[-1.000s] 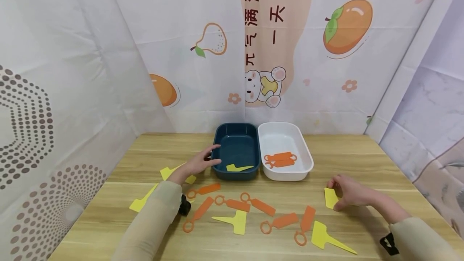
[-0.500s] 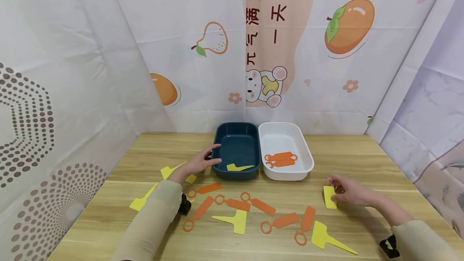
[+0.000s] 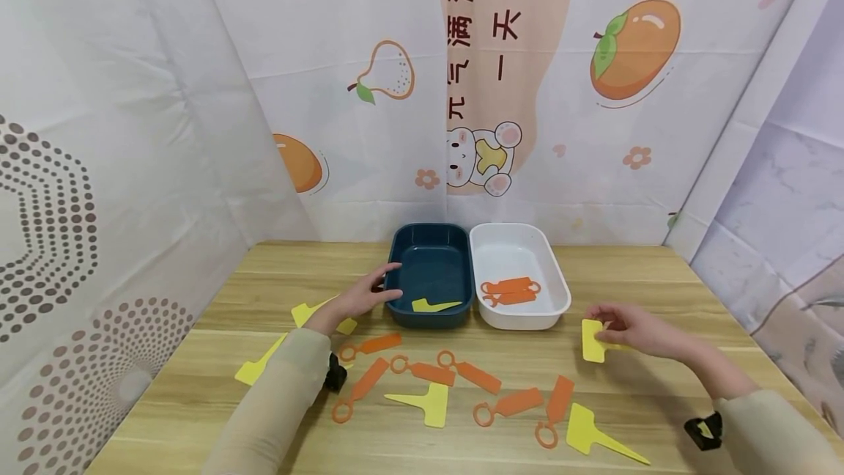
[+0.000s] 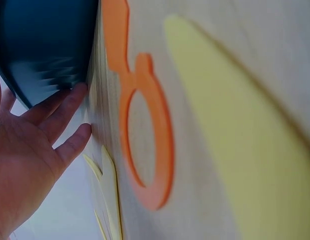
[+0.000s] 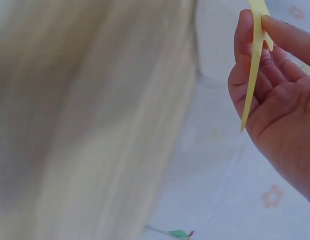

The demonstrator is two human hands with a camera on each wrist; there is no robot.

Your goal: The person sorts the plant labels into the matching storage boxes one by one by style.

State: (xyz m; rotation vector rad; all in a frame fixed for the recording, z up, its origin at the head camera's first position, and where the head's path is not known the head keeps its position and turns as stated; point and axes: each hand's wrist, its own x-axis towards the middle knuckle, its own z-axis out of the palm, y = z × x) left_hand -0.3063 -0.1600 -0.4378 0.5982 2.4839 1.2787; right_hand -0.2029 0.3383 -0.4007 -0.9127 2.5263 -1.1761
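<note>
My right hand (image 3: 636, 328) pinches a yellow T-shaped plant label (image 3: 593, 341) above the table at the right. In the right wrist view, the label's pointed stem (image 5: 251, 82) hangs down past the fingers. At the dark blue bin (image 3: 431, 273), my left hand (image 3: 359, 295) rests with extended fingers on the left rim and side. The left wrist view shows fingertips (image 4: 74, 100) against its outer wall. One yellow label (image 3: 435, 306) lies inside that bin. Beside it, a white bin (image 3: 521, 270) holds orange ring-ended tags (image 3: 511, 290).
Several orange ring tags (image 3: 517, 402) lie scattered along the table's front middle. Loose yellow labels rest there too: one in the centre (image 3: 435, 405), another at right (image 3: 583, 427), others around the left forearm (image 3: 277, 394). A printed curtain (image 3: 369, 152) stands behind the bins.
My right hand has lifted the yellow plant label off the table and moved slightly up and left, its stem now visible. The left hand stays at the blue bin.
</note>
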